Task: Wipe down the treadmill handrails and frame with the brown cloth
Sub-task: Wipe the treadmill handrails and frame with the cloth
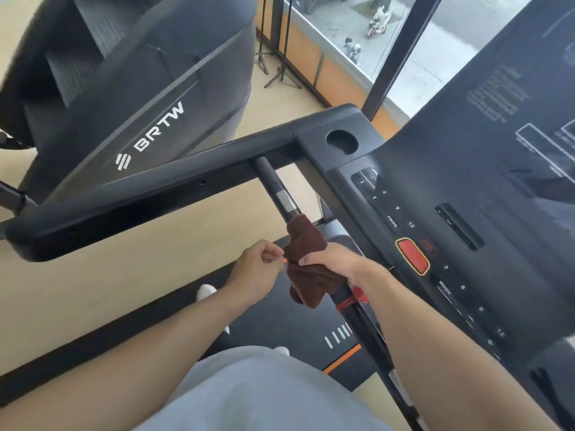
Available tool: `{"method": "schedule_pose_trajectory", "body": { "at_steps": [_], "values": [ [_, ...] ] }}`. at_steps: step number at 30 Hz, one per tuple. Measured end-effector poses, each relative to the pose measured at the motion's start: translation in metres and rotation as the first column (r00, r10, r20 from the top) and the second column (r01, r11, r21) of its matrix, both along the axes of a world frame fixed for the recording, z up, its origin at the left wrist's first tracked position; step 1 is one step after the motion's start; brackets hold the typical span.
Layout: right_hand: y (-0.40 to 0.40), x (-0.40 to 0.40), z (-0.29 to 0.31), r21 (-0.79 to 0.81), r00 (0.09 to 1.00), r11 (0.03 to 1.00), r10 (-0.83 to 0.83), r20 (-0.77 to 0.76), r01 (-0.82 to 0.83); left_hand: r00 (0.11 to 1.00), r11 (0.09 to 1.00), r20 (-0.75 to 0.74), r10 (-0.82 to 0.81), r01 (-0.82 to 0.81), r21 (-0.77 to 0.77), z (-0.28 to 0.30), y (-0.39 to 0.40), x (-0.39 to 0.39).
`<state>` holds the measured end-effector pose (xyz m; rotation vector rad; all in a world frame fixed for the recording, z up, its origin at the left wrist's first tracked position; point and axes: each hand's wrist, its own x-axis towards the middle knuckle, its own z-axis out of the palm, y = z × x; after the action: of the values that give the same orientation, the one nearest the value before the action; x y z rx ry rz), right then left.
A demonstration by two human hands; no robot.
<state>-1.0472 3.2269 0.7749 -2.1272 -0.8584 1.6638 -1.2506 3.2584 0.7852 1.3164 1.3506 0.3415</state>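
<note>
A brown cloth is wrapped around the treadmill's front crossbar, a black tube with a silver sensor plate. My right hand grips the cloth and the bar from above. My left hand pinches the cloth's left edge, fingers curled. The long black left handrail runs from the console corner toward the lower left, apart from both hands. A red cord is tied on the bar just below the cloth.
The console with a red stop button and a cup hole lies right of my hands. The black belt is below. A BRTW stair machine stands to the left, with tripod stands by the window.
</note>
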Motion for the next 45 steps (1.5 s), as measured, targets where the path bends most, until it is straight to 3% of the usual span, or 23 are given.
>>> {"method": "schedule_pose_trajectory", "body": {
  "at_steps": [4, 7, 10, 13, 16, 18, 20, 24, 28, 31, 32, 34, 36, 37, 39, 41, 45],
  "values": [
    [-0.02, -0.014, 0.007, 0.135, 0.913, 0.964, 0.163, 0.373, -0.227, 1.0, 0.999, 0.014, 0.006, -0.005, -0.045, -0.001, -0.019, 0.012],
    [-0.043, -0.035, 0.018, 0.169, 0.809, 0.956, 0.102, 0.579, -0.241, 0.981, 0.99, 0.176, -0.078, 0.097, -0.101, 0.004, -0.023, 0.017],
    [-0.065, -0.046, 0.033, 0.24, 0.728, 0.93, 0.04, 0.685, -0.277, 0.949, 0.984, 0.3, -0.098, 0.136, -0.111, 0.011, -0.022, 0.022],
    [-0.072, -0.058, 0.05, 0.388, 0.815, 0.897, -0.058, 0.577, -0.211, 0.961, 0.989, 0.255, -0.103, 0.126, -0.077, 0.015, -0.013, 0.021],
    [-0.054, -0.085, 0.061, 0.548, 0.959, 0.832, -0.221, 0.179, 0.089, 0.96, 0.987, 0.267, -0.079, 0.113, -0.111, 0.022, -0.001, 0.003],
    [-0.034, -0.109, 0.068, 0.565, 0.947, 0.771, -0.314, -0.066, 0.295, 0.943, 0.983, 0.334, -0.01, 0.07, -0.168, 0.032, 0.009, -0.021],
    [-0.012, -0.136, 0.073, 0.59, 0.93, 0.723, -0.324, -0.172, 0.36, 0.923, 0.988, 0.385, 0.013, 0.047, -0.146, 0.04, 0.019, -0.049],
    [0.035, -0.202, 0.077, 0.649, 0.933, 0.671, -0.225, -0.283, 0.358, 0.93, 0.995, 0.354, 0.095, -0.103, 0.005, 0.058, 0.046, -0.111],
    [0.101, -0.271, 0.066, 0.739, 0.958, 0.636, -0.004, -0.286, 0.223, 0.869, 0.927, 0.37, 0.327, -0.371, 0.05, 0.059, 0.079, -0.184],
    [0.151, -0.339, 0.04, 0.813, 0.969, 0.551, 0.238, 0.062, -0.187, 0.746, 0.775, 0.363, 0.559, -0.626, 0.093, 0.045, 0.094, -0.244],
    [0.166, -0.364, 0.032, 0.777, 0.917, 0.502, 0.316, 0.244, -0.379, 0.711, 0.71, 0.316, 0.629, -0.69, 0.14, 0.039, 0.098, -0.266],
    [0.188, -0.413, 0.022, 0.529, 0.665, 0.402, 0.461, 0.588, -0.747, 0.614, 0.588, 0.184, 0.768, -0.789, 0.179, 0.02, 0.103, -0.308],
    [0.204, -0.45, 0.016, 0.221, 0.369, 0.315, 0.564, 0.738, -0.923, 0.568, 0.568, -0.044, 0.822, -0.81, 0.146, -0.007, 0.102, -0.346],
    [0.209, -0.459, 0.016, 0.132, 0.28, 0.284, 0.58, 0.765, -0.95, 0.577, 0.592, -0.144, 0.804, -0.8, 0.1, -0.02, 0.099, -0.36],
    [0.227, -0.47, 0.016, 0.081, 0.211, 0.234, 0.61, 0.764, -0.969, 0.614, 0.622, -0.191, 0.766, -0.783, -0.021, -0.039, 0.095, -0.383],
    [0.245, -0.468, 0.018, 0.089, 0.206, 0.203, 0.674, 0.71, -0.975, 0.642, 0.636, -0.156, 0.751, -0.766, -0.094, -0.047, 0.093, -0.391],
    [0.285, -0.467, 0.02, 0.011, 0.178, 0.218, 0.767, 0.616, -0.976, 0.652, 0.648, -0.12, 0.749, -0.758, -0.074, -0.045, 0.106, -0.39]
  ]
}}
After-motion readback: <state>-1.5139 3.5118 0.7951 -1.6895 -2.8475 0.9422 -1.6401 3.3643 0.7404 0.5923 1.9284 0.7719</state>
